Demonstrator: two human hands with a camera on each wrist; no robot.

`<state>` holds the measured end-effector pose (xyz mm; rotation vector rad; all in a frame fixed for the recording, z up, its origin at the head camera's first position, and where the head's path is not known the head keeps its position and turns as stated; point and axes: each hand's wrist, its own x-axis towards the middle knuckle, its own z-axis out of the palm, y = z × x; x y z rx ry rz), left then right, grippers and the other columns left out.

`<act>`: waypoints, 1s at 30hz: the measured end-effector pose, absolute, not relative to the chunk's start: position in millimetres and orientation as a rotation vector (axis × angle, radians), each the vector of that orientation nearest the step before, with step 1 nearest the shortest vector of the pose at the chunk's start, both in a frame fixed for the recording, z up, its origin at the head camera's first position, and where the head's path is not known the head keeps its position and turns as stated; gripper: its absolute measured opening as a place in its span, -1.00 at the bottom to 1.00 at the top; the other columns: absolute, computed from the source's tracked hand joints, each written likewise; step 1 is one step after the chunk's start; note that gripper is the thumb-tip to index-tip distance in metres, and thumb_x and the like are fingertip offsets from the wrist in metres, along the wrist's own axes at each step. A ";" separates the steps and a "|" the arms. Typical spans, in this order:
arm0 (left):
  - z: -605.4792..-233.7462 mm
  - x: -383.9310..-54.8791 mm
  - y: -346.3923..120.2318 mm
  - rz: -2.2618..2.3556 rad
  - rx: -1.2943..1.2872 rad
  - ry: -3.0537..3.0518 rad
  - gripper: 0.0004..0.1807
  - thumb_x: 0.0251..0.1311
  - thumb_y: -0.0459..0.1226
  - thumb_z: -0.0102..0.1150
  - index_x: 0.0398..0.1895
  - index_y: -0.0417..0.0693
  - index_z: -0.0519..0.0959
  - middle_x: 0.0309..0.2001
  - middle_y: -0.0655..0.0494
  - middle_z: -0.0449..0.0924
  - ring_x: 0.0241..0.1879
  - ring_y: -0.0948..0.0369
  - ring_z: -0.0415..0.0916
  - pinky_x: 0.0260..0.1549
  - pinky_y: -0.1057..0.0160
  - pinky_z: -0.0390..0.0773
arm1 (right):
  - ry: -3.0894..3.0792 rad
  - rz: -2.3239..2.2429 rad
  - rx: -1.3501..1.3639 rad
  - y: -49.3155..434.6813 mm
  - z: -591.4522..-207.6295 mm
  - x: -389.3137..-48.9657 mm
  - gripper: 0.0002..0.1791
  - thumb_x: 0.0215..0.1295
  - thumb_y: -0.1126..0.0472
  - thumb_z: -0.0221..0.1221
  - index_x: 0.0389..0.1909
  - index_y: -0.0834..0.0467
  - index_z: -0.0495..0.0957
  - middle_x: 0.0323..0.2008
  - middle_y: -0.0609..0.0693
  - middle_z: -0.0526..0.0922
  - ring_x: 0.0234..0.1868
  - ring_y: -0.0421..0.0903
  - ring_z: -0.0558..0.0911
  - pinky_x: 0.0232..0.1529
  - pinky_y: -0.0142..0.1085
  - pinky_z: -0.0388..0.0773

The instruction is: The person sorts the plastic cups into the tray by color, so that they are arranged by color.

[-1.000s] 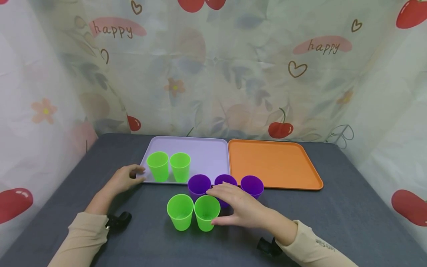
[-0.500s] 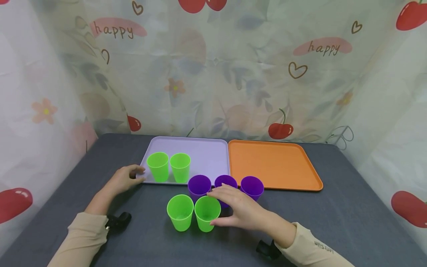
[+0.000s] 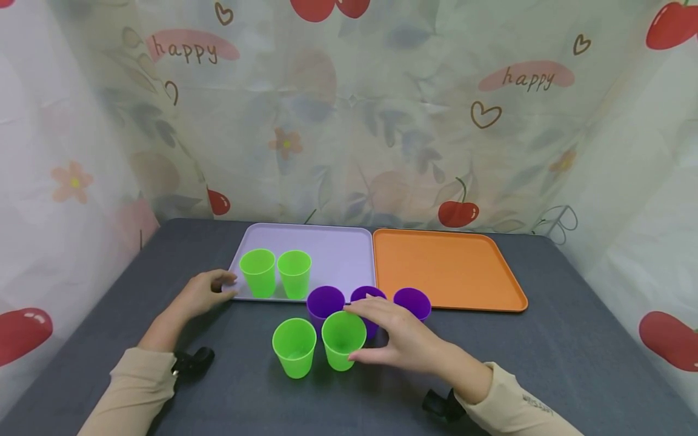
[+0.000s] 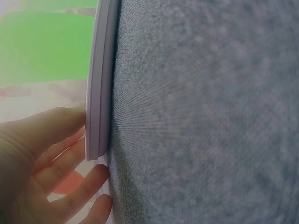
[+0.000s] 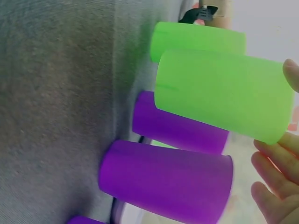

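My right hand (image 3: 406, 336) pinches a green cup (image 3: 343, 342) near its rim, thumb on one side and fingers on the other. In the right wrist view the held green cup (image 5: 219, 93) is raised off the dark tabletop. Another green cup (image 3: 294, 350) stands just left of it. Several purple cups (image 3: 325, 303) stand in a row behind, partly hidden by my right hand. My left hand (image 3: 203, 292) holds the near left corner of the lilac tray (image 3: 343, 254); in the left wrist view the thumb (image 4: 65, 120) meets its rim, with fingers bent around the corner.
Two upright green cups (image 3: 259, 274) stand on the left part of the lilac tray. An orange tray (image 3: 447, 266) lies against its right side. The dark table (image 3: 578, 351) backs onto a patterned curtain (image 3: 349, 121).
The green cup in my right hand has risen from the tabletop and shifted slightly right, away from the green cup beside it. My left hand stays on the tray corner.
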<state>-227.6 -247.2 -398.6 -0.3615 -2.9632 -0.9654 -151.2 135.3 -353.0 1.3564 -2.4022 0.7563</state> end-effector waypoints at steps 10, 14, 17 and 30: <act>-397.3 -226.1 -246.7 -0.977 -0.350 -2.970 -0.61 0.14 -0.27 0.21 -0.02 -0.36 0.52 -0.05 -0.31 0.58 -0.03 -0.22 0.51 -0.06 -0.11 0.49 | -2.379 0.906 1.322 144.4 -336.9 -151.7 -0.33 -0.09 0.11 0.43 0.10 0.21 0.48 0.04 0.07 0.62 0.10 0.00 0.58 0.08 -0.17 0.53; -397.2 -226.2 -246.7 -0.975 -0.357 -2.965 -0.62 0.13 -0.28 0.21 -0.03 -0.36 0.52 -0.06 -0.31 0.58 -0.04 -0.22 0.51 -0.06 -0.12 0.49 | -2.351 0.934 1.308 146.4 -330.6 -153.3 -0.34 -0.08 0.13 0.43 0.10 0.22 0.48 0.01 0.06 0.63 0.08 -0.02 0.59 0.05 -0.21 0.54; -397.3 -226.6 -246.8 -0.969 -0.365 -2.958 -0.63 0.13 -0.29 0.21 -0.04 -0.36 0.53 -0.07 -0.31 0.59 -0.05 -0.21 0.51 -0.07 -0.12 0.48 | -2.350 0.951 1.291 147.4 -324.8 -154.1 -0.33 -0.09 0.14 0.44 0.10 0.22 0.48 0.01 0.04 0.64 0.08 -0.04 0.59 0.04 -0.23 0.55; -397.9 -228.1 -246.9 -0.965 -0.348 -2.974 -0.61 0.14 -0.25 0.21 -0.02 -0.35 0.52 -0.06 -0.30 0.58 -0.04 -0.21 0.51 -0.05 -0.12 0.47 | -2.368 0.982 1.222 153.2 -303.3 -161.2 -0.33 -0.12 0.20 0.44 0.10 0.24 0.48 0.02 0.05 0.63 0.09 -0.03 0.58 0.10 -0.19 0.50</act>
